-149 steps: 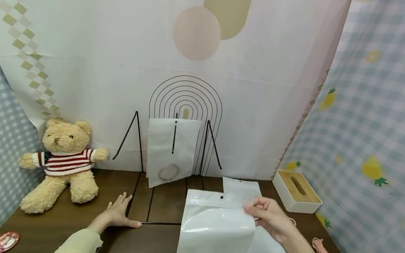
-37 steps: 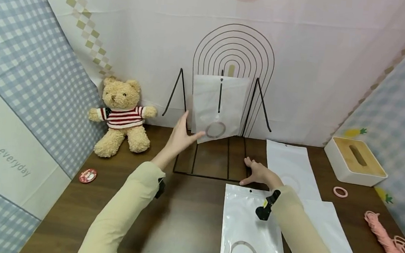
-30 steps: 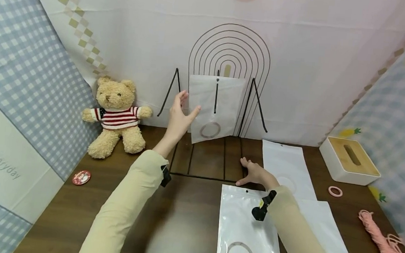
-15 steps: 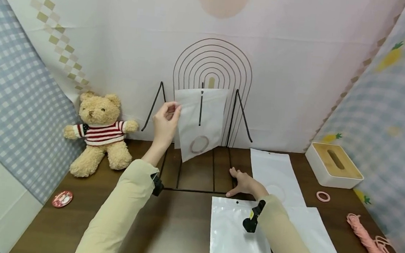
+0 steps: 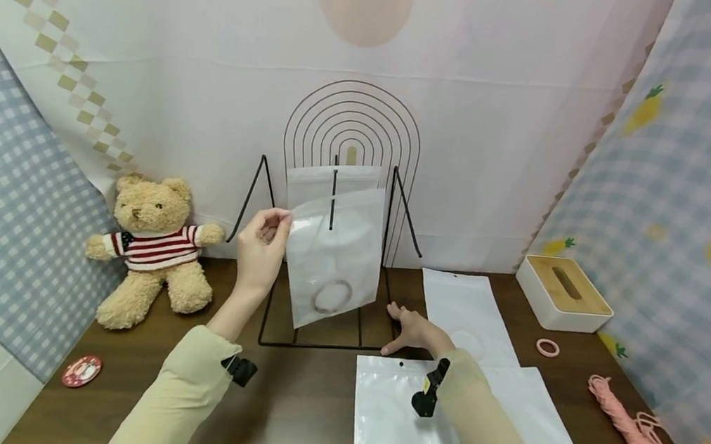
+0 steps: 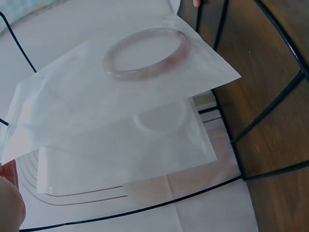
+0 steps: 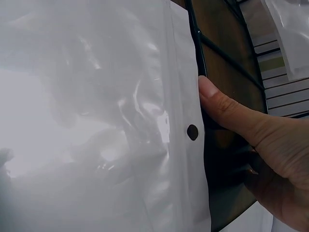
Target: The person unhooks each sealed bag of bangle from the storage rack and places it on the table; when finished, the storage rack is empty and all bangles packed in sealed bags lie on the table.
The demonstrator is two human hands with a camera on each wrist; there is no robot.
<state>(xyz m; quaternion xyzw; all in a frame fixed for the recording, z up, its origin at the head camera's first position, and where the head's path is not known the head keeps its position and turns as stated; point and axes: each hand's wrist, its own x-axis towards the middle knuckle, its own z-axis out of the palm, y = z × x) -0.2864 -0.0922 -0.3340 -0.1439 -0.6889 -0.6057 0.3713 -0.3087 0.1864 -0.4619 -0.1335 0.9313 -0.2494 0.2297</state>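
My left hand [image 5: 262, 252] pinches the upper left edge of a white zip bag [image 5: 343, 249] with a pinkish bangle [image 6: 145, 53] inside. This bag hangs tilted at the middle hook of a black wire rack [image 5: 320, 346]; I cannot tell exactly where its hole sits on the rod. A second white bag [image 5: 305, 181] hangs behind it, with a faint ring showing in the left wrist view. My right hand [image 5: 417, 332] rests on the rack base's front right corner, thumb at the front rod, beside a glossy zip bag [image 5: 389, 415] lying on the table.
More white bags [image 5: 536, 407] lie to the right, partly under the right sleeve. Further right are a pink ring [image 5: 547, 348], a pink cord bundle [image 5: 635, 430] and a tissue box [image 5: 565, 293]. A teddy bear [image 5: 152, 253] and a round red badge [image 5: 81, 371] are at left.
The left hand has left the rack's base, taken hold of the front hanging bag and drawn it forward, exposing the bag behind. Earlier, the right hand put down a glossy bag and moved to the base.
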